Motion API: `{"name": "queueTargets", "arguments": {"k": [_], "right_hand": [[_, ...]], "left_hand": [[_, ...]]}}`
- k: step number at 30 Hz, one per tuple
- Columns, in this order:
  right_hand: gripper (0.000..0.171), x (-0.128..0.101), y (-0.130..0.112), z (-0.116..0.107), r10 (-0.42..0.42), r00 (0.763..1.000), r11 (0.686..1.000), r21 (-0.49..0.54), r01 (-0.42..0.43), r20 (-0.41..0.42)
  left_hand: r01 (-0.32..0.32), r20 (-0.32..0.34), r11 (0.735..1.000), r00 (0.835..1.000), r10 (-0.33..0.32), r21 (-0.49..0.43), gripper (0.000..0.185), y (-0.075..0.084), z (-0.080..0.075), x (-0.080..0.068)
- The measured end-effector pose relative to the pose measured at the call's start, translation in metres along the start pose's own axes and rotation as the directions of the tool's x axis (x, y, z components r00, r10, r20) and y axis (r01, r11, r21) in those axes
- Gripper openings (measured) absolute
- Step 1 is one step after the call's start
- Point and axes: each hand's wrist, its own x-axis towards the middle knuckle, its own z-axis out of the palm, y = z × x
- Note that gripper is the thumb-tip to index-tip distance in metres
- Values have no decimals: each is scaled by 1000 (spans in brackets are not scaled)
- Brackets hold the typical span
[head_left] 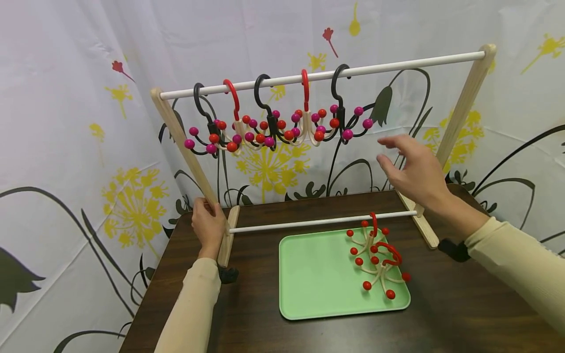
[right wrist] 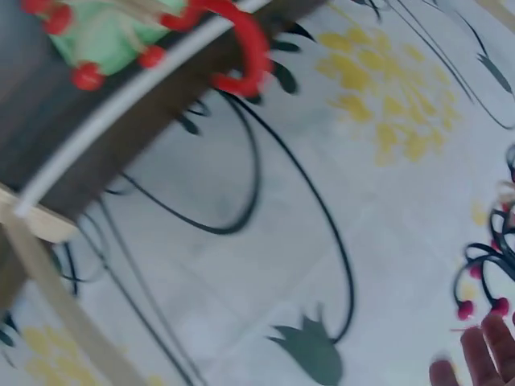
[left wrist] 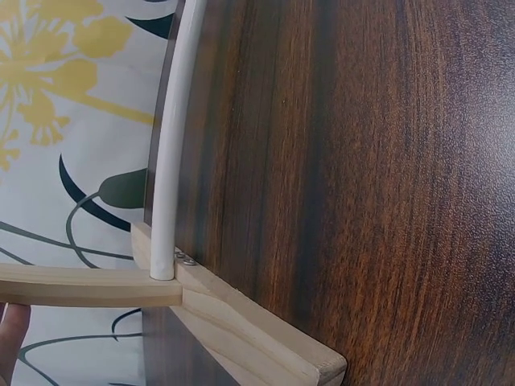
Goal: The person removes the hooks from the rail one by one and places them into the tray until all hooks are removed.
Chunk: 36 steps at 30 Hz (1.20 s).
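Three black multi-arm hangers with pink ball tips (head_left: pixel 341 115) and two cream ones with red hooks and red balls (head_left: pixel 306 115) hang alternating from the rack's white top rail (head_left: pixel 410 63). My left hand (head_left: pixel 207 224) grips the left wooden post (head_left: pixel 187 152) low down, near its foot; most of that hand is outside the left wrist view. To the right of the last black hanger, my right hand (head_left: pixel 417 169) is in the air, thumb and fingers apart and holding nothing. Two more cream hangers with red hooks (head_left: pixel 383 267) lie on the green tray (head_left: pixel 318 274), at its right side.
The rack's lower white bar (head_left: pixel 304 224) runs just behind the tray. Its right post (head_left: pixel 463 108) stands on a wooden foot (head_left: pixel 421 225) near my right forearm. A flower-printed curtain (head_left: pixel 66 122) hangs behind the dark wooden table (head_left: pixel 260 304).
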Motion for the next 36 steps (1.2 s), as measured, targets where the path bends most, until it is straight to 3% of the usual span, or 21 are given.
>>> {"name": "queueTargets", "arguments": {"k": [3, 7, 14, 25, 30, 36], "right_hand": [[41, 25, -8, 1, 0, 1000, 1000, -7, 0, 11], [49, 55, -15, 2, 37, 996, 999, -31, -35, 86], [52, 92, -19, 3, 127, 968, 992, -43, -121, 218], [54, 111, -32, 12, 240, 895, 970, -70, -231, 376], [53, 112, -39, 17, 301, 880, 953, -78, -293, 368], [50, 112, -44, 22, 340, 883, 940, -101, -325, 325]], "left_hand": [[-3, 0, 1000, 1000, 3, 4, 20, -1, 0, 0], [-1, -7, 1000, 1000, 1, 0, 20, -1, 0, 0], [-4, 2, 1000, 1000, 4, 8, 20, -2, 1, -1], [-7, -3, 1000, 1000, 7, 5, 19, -1, 1, 0], [-12, -9, 1000, 1000, 12, -3, 19, -1, 0, -1], [-9, -13, 1000, 1000, 9, 0, 19, -1, 0, -1]]}}
